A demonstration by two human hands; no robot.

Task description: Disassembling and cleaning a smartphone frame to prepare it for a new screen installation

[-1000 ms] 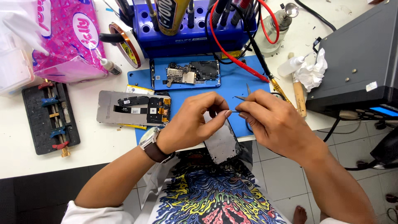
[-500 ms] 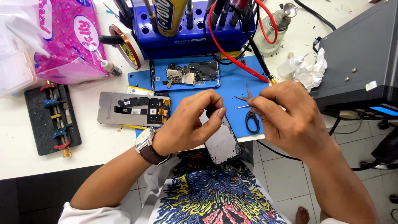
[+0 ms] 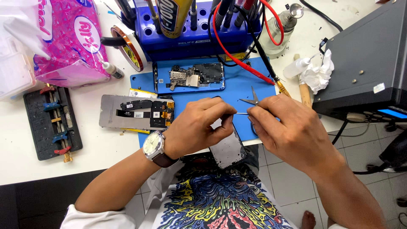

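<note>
Both hands have drawn closer together since half a second ago. Left hand point(image 3: 199, 127) pinches a dark phone panel point(image 3: 229, 149) over the blue mat point(image 3: 237, 91) at the table edge. Right hand point(image 3: 288, 127) grips thin tweezers point(image 3: 241, 113), tips meeting the left fingertips.

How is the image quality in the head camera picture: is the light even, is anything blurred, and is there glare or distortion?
Head view: light is bright and even, with soft shadows under the left hand and right hand; focus is sharp on the blue mat and the opened phone; slight glare shows on the glass bottle; the white table edge bows a little, a wide-angle effect.
</note>
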